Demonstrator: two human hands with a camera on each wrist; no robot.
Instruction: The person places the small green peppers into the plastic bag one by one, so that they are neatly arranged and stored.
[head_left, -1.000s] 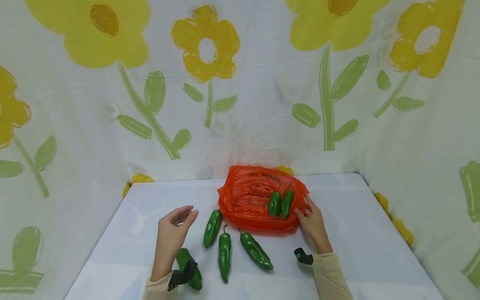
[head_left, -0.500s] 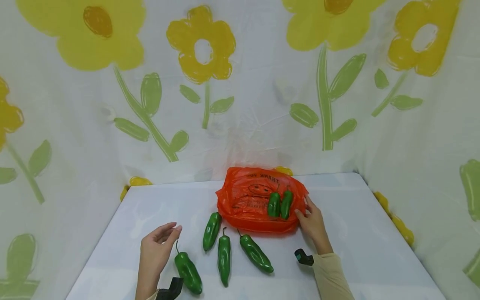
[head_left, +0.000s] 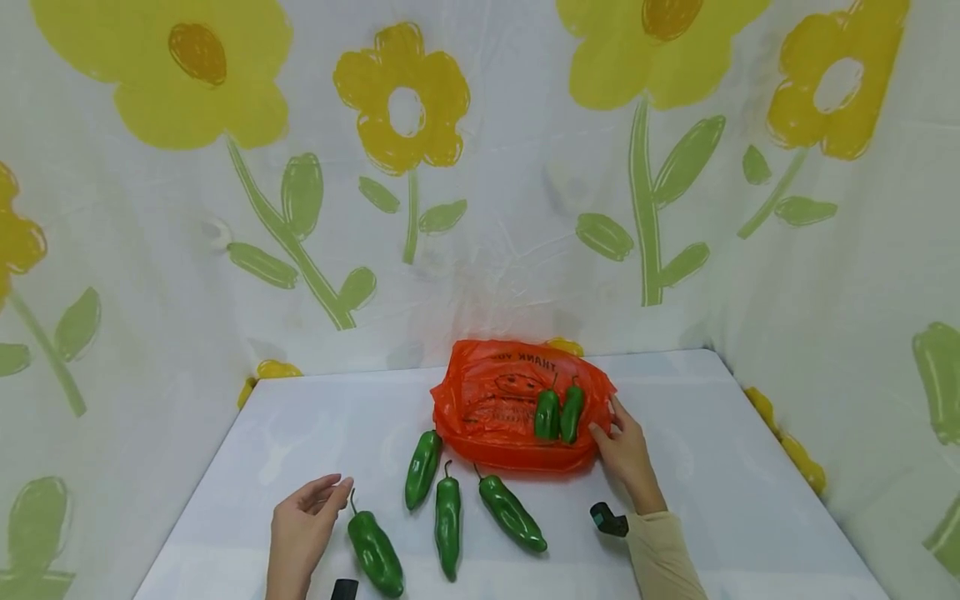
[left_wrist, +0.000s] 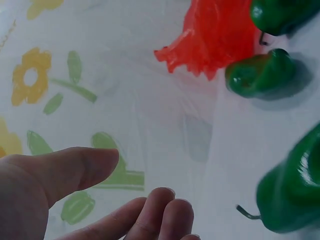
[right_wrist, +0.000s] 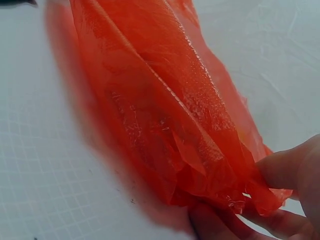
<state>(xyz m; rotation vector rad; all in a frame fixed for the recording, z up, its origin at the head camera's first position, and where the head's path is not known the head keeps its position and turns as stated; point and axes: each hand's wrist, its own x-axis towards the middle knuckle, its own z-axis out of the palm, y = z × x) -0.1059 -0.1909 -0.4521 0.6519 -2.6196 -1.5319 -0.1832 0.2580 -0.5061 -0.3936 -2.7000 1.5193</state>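
Note:
My right hand (head_left: 625,450) pinches the right edge of a red plastic bag (head_left: 487,454), thumb on one side and fingers under the other, as the right wrist view shows. Two green peppers (head_left: 572,414) lie on the bag's printed face. My left hand (head_left: 302,521) holds nothing; its thumb (left_wrist: 95,162) and loosely bent fingers stand apart. Just right of that hand is a green pepper (head_left: 375,554), its thin stem close to the fingertips in the head view. Several more peppers lie between it and the bag, including a slim one (head_left: 447,525).
Another pepper (head_left: 423,471) lies at the bag's left corner and one (head_left: 512,512) slants in front of it. Everything is on a white table (head_left: 720,467). A flower-print cloth (head_left: 510,167) stands behind it and along both sides.
My left hand has moved left and down from near the bag to beside the nearest pepper's stem. My right hand keeps its grip on the bag's edge.

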